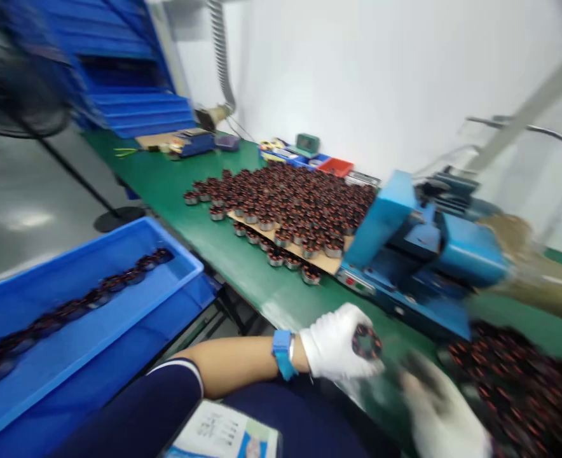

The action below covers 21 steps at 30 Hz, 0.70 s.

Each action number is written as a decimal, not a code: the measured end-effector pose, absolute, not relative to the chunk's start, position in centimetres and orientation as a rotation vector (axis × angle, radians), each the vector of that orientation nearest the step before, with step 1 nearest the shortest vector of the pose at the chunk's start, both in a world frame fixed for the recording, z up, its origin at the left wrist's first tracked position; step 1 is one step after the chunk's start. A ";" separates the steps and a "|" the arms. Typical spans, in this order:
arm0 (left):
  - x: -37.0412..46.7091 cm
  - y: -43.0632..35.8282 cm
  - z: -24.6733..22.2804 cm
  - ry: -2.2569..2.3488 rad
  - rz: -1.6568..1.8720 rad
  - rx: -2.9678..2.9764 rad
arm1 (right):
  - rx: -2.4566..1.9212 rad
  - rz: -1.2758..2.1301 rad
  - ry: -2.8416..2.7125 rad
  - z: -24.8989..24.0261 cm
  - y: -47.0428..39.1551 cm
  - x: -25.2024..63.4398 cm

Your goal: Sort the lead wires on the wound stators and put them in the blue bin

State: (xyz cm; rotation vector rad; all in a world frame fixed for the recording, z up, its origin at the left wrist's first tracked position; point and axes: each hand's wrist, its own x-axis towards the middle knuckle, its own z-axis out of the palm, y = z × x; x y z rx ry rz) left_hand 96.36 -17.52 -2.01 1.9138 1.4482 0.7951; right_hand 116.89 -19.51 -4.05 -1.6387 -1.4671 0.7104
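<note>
Wound ring [363, 330] gripped by outer side in L hand [338, 343], over near edge of bench [281, 305], prob. so bore stays unblocked; R hand [440, 407] blurred, can't tell grip, nr heap of rings [514, 381], prob. sited for reach

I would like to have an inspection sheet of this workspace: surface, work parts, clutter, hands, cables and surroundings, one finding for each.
Surface: green table, bare along part of its near edge.
Job's things: many wound rings, partly on cardboard; a separate pile at right; a row of similar parts in the large blue tray.
Clutter: small red tray at the back.
Grippers: gloved left hand holds one ring; gloved right hand is blurred, its grip unclear.
Cables: thin cable near the wall.
Surroundings: blue machine, ribbed hose, standing fan, white wall.
</note>
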 end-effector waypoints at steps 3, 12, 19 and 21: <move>97.7 -16.7 -1.2 1.457 0.927 1.817 | -1.471 0.771 -1.554 -2.8 -18.8 113.6; 100.9 -10.5 -1.7 1.146 1.336 1.929 | -1.182 0.781 -1.293 -1.2 -12.3 113.6; 102.7 -7.3 0.1 1.253 1.417 1.943 | -1.253 0.807 -1.104 0.5 -9.7 113.5; 103.0 -6.9 0.6 1.292 1.404 1.981 | -1.260 0.802 -1.081 0.9 -9.3 113.6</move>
